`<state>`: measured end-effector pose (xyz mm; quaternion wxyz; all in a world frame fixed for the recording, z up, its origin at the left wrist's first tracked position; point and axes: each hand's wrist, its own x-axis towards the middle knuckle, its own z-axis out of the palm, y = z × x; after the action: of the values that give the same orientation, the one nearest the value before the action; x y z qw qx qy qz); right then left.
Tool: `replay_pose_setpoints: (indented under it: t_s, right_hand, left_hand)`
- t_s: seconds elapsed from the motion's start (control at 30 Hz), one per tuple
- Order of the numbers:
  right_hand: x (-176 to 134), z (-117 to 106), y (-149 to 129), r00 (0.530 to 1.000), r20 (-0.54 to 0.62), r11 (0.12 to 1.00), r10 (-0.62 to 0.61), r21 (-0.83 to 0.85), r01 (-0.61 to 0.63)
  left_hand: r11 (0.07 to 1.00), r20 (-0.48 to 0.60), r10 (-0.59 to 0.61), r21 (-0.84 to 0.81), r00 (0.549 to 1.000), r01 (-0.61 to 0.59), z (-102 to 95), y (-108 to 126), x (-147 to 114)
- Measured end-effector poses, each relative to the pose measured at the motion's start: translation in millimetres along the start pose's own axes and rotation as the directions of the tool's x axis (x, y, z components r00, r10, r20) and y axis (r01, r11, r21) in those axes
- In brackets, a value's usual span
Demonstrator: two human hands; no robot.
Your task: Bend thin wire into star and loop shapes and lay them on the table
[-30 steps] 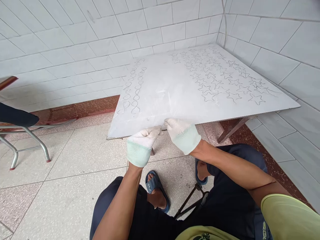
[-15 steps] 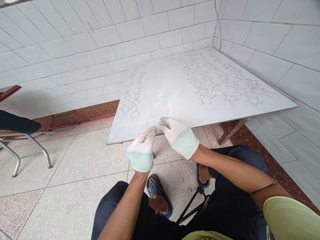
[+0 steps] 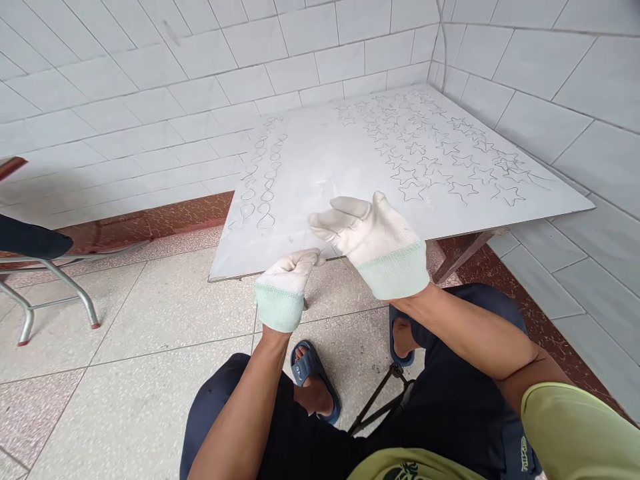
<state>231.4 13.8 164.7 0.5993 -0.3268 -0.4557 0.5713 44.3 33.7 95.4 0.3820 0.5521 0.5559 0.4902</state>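
Dark trousers (image 3: 470,407): pale lettering (image 3: 524,455), sideways, apparently "NIKE". Left blue slipper (image 3: 327,393): strap marking (image 3: 299,371), too small to read. Yellow-green shirt (image 3: 575,427): dark print (image 3: 400,473), cut off, illegible.

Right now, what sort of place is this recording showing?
Probably an indoor workroom, perhaps in a home or small workshop: tiled walls, a speckled floor, and a white tabletop bearing many star-shaped outlines.

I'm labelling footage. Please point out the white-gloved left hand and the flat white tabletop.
White-gloved left hand (image 3: 290,272), head view: white part of the glove.
Flat white tabletop (image 3: 313,157), head view: upper surface, near the middle.
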Motion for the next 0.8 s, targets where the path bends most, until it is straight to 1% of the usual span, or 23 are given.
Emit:
replay_pose_setpoints:
  t_s: [0.07, 0.1, 0.13, 0.17, 0.2, 0.23, 0.27, 0.3, 0.37, 0.43, 0.47, 0.53, 0.6, 0.7, 0.8]
  right_hand:
    - [0, -3, -4, 1.0, -0.014, 0.991, -0.005, -0.13, 0.003]
    - [2, -4, -4, 0.998, -0.051, 0.969, -0.023, -0.247, 0.009]
    - [4, -6, -4, 0.992, -0.108, 0.919, -0.062, -0.395, 0.015]
    - [7, -8, -3, 0.985, -0.141, 0.85, -0.102, -0.526, 0.013]
    - [11, -9, -1, 0.986, -0.133, 0.782, -0.096, -0.623, -0.008]
    - [14, -11, 2, 0.993, -0.104, 0.73, -0.048, -0.682, -0.036]
    - [16, -12, 5, 0.998, -0.057, 0.706, 0.029, -0.706, -0.061]
    - [18, -12, 7, 0.994, -0.015, 0.712, 0.104, -0.697, -0.085]
    - [19, -12, 12, 0.977, 0.037, 0.779, 0.211, -0.609, -0.145]
    - [18, -10, 14, 0.966, 0.048, 0.854, 0.256, -0.479, -0.203]
    - [17, -10, 14, 0.962, 0.055, 0.878, 0.266, -0.426, -0.219]
    - [16, -9, 15, 0.963, 0.083, 0.907, 0.255, -0.366, -0.209]
    - [15, -10, 16, 0.971, 0.097, 0.915, 0.218, -0.366, -0.169]
    - [16, -12, 23, 0.982, 0.071, 0.889, 0.175, -0.439, -0.127]
    - [18, -13, 35, 0.987, 0.066, 0.844, 0.149, -0.528, -0.092]
  left_hand:
    - [1.0, 0.019, 0.012, 0.005, 1.0, -0.012, -1.2, 0, 2]
    - [1.0, 0.016, 0.022, 0.005, 1.0, -0.022, -1.9, 0, 3]
    - [0.999, 0.004, 0.034, 0.005, 0.999, -0.034, -2.5, -1, 4]
    - [0.999, -0.012, 0.045, 0.004, 0.999, -0.045, -3.2, -1, 4]
    - [0.999, -0.026, 0.052, 0.001, 0.998, -0.052, -3.7, -2, 4]
    - [0.998, -0.036, 0.055, -0.01, 0.998, -0.055, -4.0, -3, 4]
    - [0.998, -0.038, 0.054, -0.031, 0.998, -0.056, -4.0, -4, 4]
    - [0.996, -0.039, 0.056, -0.062, 0.998, -0.058, -3.7, -5, 3]
    - [0.991, -0.042, 0.051, -0.122, 0.998, -0.056, -2.2, -7, 3]
    - [0.987, -0.052, 0.033, -0.156, 0.998, -0.04, -0.5, -8, 3]
    - [0.985, -0.05, 0.02, -0.168, 0.999, -0.028, -0.2, -9, 4]
    - [0.982, -0.013, 0.0, -0.188, 1.0, -0.003, -1.4, -7, 7]
    - [0.982, 0.053, -0.007, -0.188, 0.999, 0.017, -5.7, -4, 10]
    - [0.994, 0.162, -0.043, -0.093, 0.986, 0.058, -16.0, 4, 13]
    - [0.996, 0.224, -0.085, 0.017, 0.971, 0.084, -24.6, 9, 14]
